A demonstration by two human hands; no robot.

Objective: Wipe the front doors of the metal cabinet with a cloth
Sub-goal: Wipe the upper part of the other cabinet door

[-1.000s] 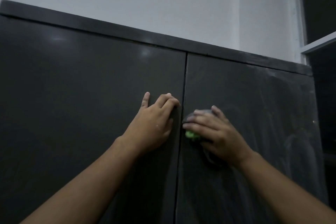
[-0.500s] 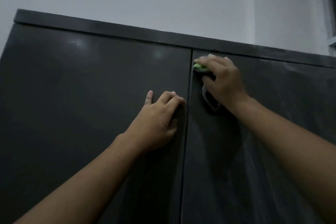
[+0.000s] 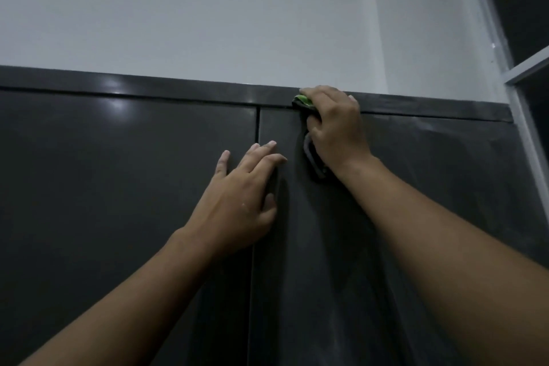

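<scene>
A dark metal cabinet fills the lower view, with a left door [image 3: 118,187] and a right door [image 3: 445,187] meeting at a thin vertical seam. My right hand [image 3: 332,125] presses a dark cloth [image 3: 312,154] with a green patch against the top edge of the right door, just under the cabinet's top rail [image 3: 178,89]. Most of the cloth is hidden under the hand; a loop hangs below it. My left hand [image 3: 243,202] lies flat across the seam, fingers apart, holding nothing.
A pale wall [image 3: 208,9] rises behind the cabinet. At the right stands a white window frame [image 3: 517,74] with dark panes, close to the cabinet's right edge. Faint dusty streaks show on the right door.
My right hand has slid the cloth up the right door from mid-height to its top edge and a little rightward. The left hand has spread flat over the seam.
</scene>
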